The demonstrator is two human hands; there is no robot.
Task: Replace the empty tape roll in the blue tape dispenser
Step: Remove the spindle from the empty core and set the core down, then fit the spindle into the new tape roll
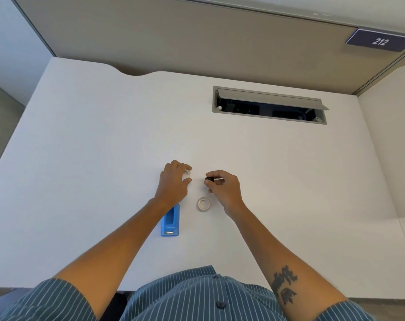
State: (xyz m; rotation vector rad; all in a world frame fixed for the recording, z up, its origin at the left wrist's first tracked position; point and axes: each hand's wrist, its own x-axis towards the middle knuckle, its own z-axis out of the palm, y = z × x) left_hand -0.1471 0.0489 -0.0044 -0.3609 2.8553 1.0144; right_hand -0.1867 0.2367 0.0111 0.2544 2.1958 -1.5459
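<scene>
The blue tape dispenser (170, 222) lies on the white desk (104, 135) under my left forearm, its roll slot showing no roll. My left hand (173, 181) is closed around a small clear ring (187, 174), held between thumb and fingers; whether it is the empty core or a roll I cannot tell. My right hand (222, 188) pinches a small black spindle (209, 179) just right of that ring. A clear tape roll (203, 204) lies flat on the desk between my two wrists, touched by neither hand.
A grey cable hatch (269, 105) stands open in the desk at the back right. A beige partition (196, 42) with a "212" plate (380, 41) rises behind the desk. My striped shirt (196, 295) fills the near edge.
</scene>
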